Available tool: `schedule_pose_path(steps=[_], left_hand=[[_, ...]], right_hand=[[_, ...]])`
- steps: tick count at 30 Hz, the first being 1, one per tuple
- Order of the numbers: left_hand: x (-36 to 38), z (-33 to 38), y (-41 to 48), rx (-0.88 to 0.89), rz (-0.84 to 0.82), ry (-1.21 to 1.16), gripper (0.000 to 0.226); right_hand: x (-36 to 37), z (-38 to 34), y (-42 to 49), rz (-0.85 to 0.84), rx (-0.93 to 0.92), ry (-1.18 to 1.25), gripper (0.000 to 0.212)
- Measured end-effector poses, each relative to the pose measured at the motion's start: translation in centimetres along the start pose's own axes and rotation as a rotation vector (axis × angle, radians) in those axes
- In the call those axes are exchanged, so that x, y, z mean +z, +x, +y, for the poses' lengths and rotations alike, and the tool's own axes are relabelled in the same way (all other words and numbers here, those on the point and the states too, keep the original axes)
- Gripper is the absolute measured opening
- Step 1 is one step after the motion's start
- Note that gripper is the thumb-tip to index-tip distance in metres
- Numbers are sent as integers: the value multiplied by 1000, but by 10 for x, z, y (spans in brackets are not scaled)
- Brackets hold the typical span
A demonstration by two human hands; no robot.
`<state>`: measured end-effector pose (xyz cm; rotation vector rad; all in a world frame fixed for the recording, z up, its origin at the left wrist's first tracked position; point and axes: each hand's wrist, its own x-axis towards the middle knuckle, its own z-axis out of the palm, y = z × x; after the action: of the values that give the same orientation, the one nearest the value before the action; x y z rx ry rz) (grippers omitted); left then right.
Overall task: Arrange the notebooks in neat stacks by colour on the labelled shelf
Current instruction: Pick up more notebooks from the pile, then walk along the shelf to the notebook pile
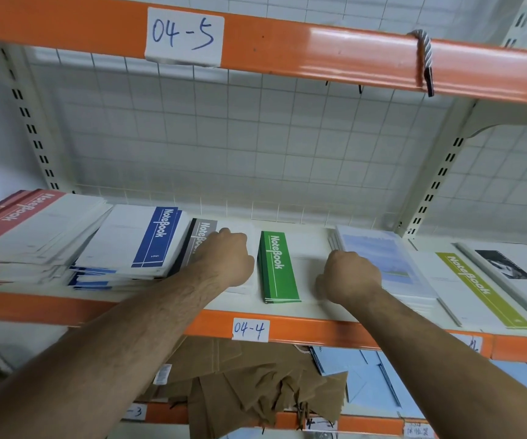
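Head view.
- Shelf: orange front rail, paper label "04-4"; wire grid behind.
- Red notebooks: far left, a loose, fanned pile.
- Blue notebooks: just right of the red, a stack with slipped edges, leaning on the red pile.
- Grey notebooks: a stack touching the blue one, partly under the left hand.
- Green notebooks: a squared stack near mid-shelf, between the two hands.
- Pale blue notebooks: a stack just right of the right hand.
- Olive notebook: further right, lying flat.
- Left hand: forearm reaching up and in, back of hand to camera, fingers curled down onto the grey stack's white cover; whether it grips cannot be told.
- Right hand: forearm angled in from the right, fingers curled under, knuckles up, resting on the green stack's white cover beside the pale blue stack; grip cannot be told.
- Brown paper bags: heaped on the shelf below.
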<state>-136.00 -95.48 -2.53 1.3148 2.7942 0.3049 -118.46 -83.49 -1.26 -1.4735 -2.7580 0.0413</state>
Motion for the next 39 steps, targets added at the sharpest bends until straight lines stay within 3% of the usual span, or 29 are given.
schedule_pose_path(steps=[6,13,17,29,39], left_hand=[[-3,3,-1,32,4,4,42],[-10,20,-2,240,-49,-20,63],[-7,44,-2,357,-124,-3,68],[18,194,-35,681,-176,12,69],[40,356,-94,752,-181,26,69]], right_hand=[[-6,0,-3,-18,3,-47,9],[1,9,-5,108,-123,-93,56],[-5,28,-19,4,-112,-66,80],[-21,167,-95,2,164,36,79],[-21,330,-146,45,231,43,79]])
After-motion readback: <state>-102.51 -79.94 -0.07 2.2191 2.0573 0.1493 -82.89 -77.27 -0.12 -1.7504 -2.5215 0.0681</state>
